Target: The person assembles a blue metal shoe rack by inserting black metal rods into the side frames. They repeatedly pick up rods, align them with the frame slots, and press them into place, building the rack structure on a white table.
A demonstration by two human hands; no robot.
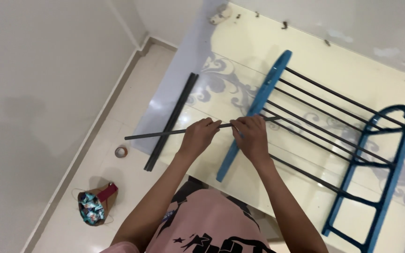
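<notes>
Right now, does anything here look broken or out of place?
Yes: bits of crumbled debris lie along the far edge of the table. A tape roll sits loose on the floor.

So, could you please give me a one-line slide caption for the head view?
Both hands, left and right, hold a thin black rod against a blue rack side frame on a cream table.

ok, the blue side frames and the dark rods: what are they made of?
Blue side frames: probably moulded plastic, going by the uniform colour, slight sheen and rounded edges; painted metal is possible. Dark rod in both hands: likely thin metal tube, straight with a matte black finish.
</notes>
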